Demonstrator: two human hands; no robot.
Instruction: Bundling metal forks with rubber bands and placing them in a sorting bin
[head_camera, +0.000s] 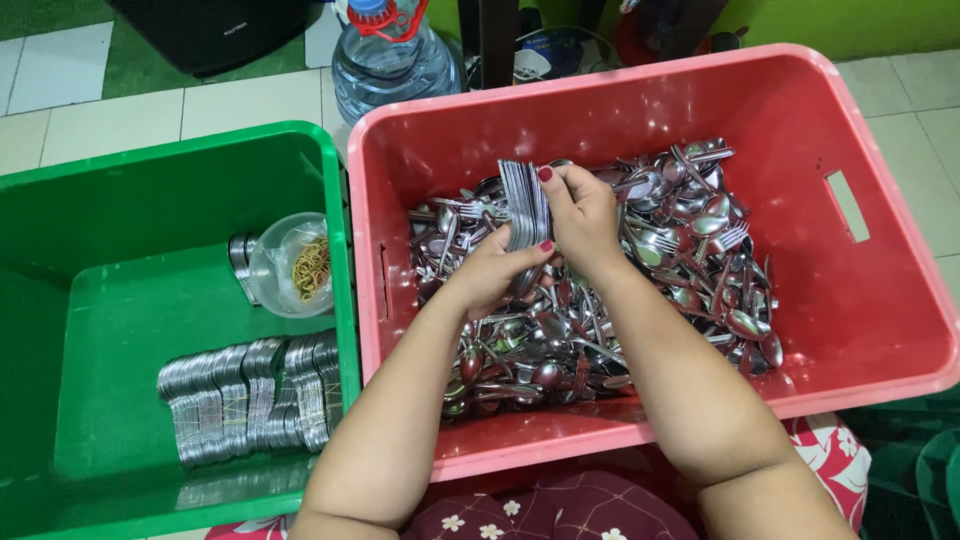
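Both hands are up over the red plastic crate (880, 330), squeezing a neat stack of metal forks (522, 205). The left hand (495, 270) is closed around the bottom of the stack. The right hand (583, 215) is pinched shut on its top edge. It looks like the forks are being lined up into a bundle. Next, the stack likely needs a tight hold so no fork slips out. Under the hands lies a shiny, jumbled pile of spoons and forks (640, 270). In the green crate (60, 200) lie tidy silver bundles (250, 395) and a clear round tub of rubber bands (295, 265).
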